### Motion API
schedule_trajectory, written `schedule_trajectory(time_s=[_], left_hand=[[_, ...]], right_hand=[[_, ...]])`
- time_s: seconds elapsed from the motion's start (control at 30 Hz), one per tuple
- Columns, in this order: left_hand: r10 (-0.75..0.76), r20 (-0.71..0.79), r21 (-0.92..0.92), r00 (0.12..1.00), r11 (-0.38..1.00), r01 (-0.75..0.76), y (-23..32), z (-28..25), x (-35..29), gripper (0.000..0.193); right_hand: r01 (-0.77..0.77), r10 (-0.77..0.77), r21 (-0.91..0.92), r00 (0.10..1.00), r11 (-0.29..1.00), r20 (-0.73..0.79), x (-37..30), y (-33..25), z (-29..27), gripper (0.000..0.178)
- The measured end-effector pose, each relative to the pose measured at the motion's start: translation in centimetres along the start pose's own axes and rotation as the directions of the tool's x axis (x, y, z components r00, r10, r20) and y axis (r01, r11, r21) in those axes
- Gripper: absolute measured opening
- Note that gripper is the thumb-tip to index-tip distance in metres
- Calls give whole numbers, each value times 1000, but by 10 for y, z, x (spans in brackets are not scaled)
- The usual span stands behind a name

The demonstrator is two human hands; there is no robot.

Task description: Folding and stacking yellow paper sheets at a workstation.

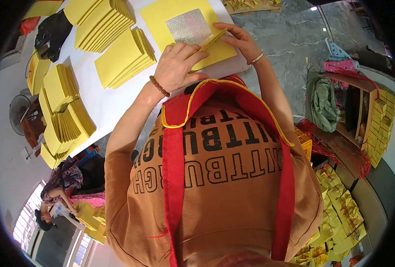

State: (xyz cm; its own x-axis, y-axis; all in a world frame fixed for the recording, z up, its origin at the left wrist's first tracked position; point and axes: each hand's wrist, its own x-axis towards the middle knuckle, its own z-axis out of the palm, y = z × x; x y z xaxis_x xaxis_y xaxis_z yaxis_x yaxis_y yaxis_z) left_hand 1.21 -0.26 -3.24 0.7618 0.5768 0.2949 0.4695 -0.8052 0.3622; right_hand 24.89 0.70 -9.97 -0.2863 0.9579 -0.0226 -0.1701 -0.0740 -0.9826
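A sheet of yellow paper (220, 57) with a silver foil square (184, 26) in its middle lies on the white-covered table (85, 67), close to my body. Its near edge is turned up into a narrow fold. My left hand (179, 63), with a brown bead bracelet at the wrist, has its fingers curled over this fold. At the fold's other end, my right hand (240, 41) pinches the paper between thumb and fingers. Part of the fold is hidden beneath my left fingers. More yellow paper extends past the foil's far side.
Several yellow paper stacks (122, 62) stand left of my hands, and more folded bundles (61, 104) line the table's left side. A black plastic bag (54, 35) sits at the far left. Another person (64, 191) is at lower left. A wooden shelf (362, 102) stands at right.
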Motion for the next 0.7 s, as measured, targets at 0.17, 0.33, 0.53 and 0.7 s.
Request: schedule_trajectory(time_s=[0.17,0.33,0.53,0.7], left_hand=[[-19,5,-2,1000,1000,19,-3,1,-2,43],[-37,32,-20,999,999,38,0,-3,1,44],[-24,36,0,999,1000,24,-3,-1,-1,48],[-14,112,17,994,1000,12,-1,-6,0,49]], right_hand=[[-32,32,0,999,999,-3,0,-1,0,37],[-94,93,32,996,995,13,0,-3,0,34],[-52,52,2,999,999,7,0,-2,0,33],[-78,78,7,997,997,14,0,0,-2,34]])
